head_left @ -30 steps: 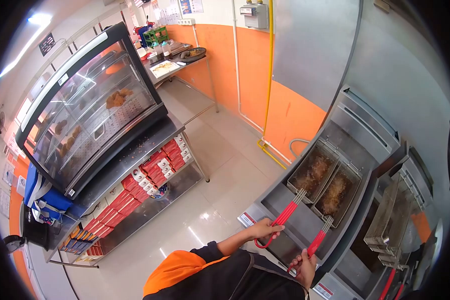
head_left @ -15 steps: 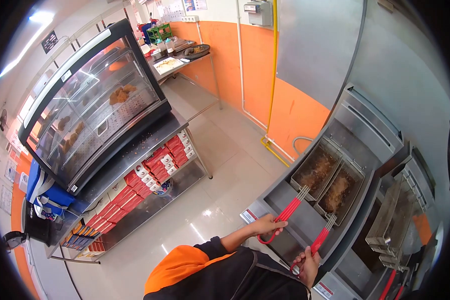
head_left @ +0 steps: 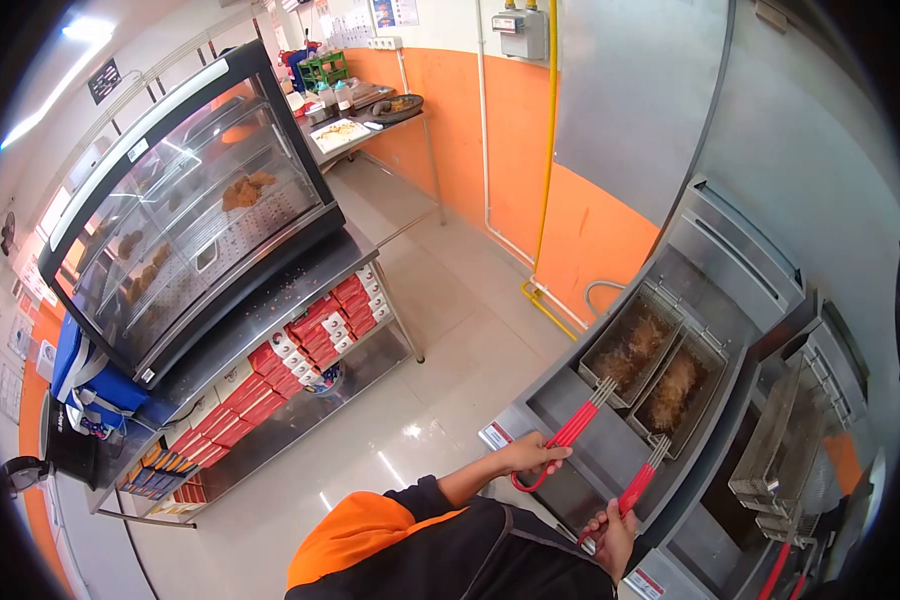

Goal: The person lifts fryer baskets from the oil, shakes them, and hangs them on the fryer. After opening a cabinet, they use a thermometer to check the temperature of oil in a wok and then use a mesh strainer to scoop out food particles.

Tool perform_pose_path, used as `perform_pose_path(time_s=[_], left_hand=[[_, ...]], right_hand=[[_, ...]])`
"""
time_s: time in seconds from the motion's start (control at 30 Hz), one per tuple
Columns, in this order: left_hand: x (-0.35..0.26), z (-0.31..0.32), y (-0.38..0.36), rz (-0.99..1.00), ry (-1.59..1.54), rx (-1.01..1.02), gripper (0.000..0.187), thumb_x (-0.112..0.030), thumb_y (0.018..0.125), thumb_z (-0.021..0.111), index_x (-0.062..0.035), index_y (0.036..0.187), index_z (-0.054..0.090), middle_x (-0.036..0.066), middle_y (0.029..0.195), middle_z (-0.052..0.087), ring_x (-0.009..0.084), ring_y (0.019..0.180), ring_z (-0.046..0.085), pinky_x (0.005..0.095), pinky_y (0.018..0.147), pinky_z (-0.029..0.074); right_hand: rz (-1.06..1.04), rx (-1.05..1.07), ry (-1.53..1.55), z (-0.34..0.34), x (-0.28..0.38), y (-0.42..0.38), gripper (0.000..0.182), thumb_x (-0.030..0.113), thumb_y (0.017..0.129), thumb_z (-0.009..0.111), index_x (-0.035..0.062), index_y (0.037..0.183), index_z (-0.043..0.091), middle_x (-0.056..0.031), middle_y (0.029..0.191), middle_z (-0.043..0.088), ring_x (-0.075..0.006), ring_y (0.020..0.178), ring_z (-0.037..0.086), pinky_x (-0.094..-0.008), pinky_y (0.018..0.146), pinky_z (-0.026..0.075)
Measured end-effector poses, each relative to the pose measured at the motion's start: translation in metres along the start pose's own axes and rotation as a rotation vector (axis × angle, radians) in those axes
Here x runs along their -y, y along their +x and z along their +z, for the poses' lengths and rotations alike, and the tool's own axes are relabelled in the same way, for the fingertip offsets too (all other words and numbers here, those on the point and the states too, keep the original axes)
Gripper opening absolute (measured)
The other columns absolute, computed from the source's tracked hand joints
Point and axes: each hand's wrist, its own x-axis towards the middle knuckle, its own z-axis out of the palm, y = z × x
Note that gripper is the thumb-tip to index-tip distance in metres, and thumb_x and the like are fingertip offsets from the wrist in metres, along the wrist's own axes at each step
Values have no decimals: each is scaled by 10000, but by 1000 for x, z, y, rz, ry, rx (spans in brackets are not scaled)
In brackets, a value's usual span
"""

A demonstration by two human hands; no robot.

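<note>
My left hand is closed around the red handle of one fryer basket. My right hand grips the red handle of a second fryer basket beside it. Both wire baskets sit side by side in the fryer, and brown fried food lies in bubbling oil inside them. The lower ends of the handles are partly covered by my fingers.
Another fryer with raised wire baskets stands at the right. A glass display warmer with fried pieces tops a steel table on the left, red boxes beneath. A yellow gas pipe runs down the orange wall.
The view has shifted very slightly. Both hands keep their hold on the basket handles, and the baskets stay in the fryer.
</note>
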Motion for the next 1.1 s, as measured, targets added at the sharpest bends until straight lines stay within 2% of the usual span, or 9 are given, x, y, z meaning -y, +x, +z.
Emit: perform_pose_path(time_s=[0.43,0.73,0.83,0.87,0.97,1.0,1.1], left_hand=[[2,0,2,8,-11,4,390,-445,855,572,-98,677,557,-46,549,510,15,363,322,188,334,196],[5,-1,6,5,-50,43,375,-425,858,573,-86,699,561,-40,563,506,12,360,312,195,320,185],[3,1,2,11,-49,30,369,-422,855,578,-89,696,564,-44,564,510,12,365,320,193,324,192],[3,1,1,15,-48,29,368,-422,854,580,-91,695,565,-45,564,511,12,368,324,192,326,195],[5,2,3,35,-8,-6,368,-423,851,586,-92,691,566,-49,563,513,12,368,329,191,327,199],[6,2,4,34,-15,-13,371,-425,848,589,-90,690,564,-52,561,512,12,361,323,188,321,196],[7,1,5,45,-37,19,374,-425,847,591,-87,688,563,-50,562,512,11,357,318,184,316,199]], right_hand=[[16,-32,-22,5,1,-2,169,233,929,496,126,897,370,-10,637,443,-139,520,477,-315,474,469],[18,60,-18,-8,-5,10,172,248,935,483,124,910,368,-9,639,446,-145,529,477,-330,501,481],[19,66,21,-10,-5,9,148,213,936,485,115,983,385,-2,628,429,-137,527,478,-321,492,476],[21,97,61,-16,-6,10,182,213,870,580,100,940,455,-62,678,528,-186,573,550,-372,531,489],[155,196,247,-7,4,-4,212,217,902,555,100,827,395,-40,624,452,-180,568,464,-360,563,459],[91,97,108,6,9,-13,206,202,898,561,98,823,399,-32,609,436,-175,545,453,-354,541,454],[76,5,12,11,11,-16,189,185,894,567,107,848,401,-29,606,434,-172,533,445,-351,520,447]])
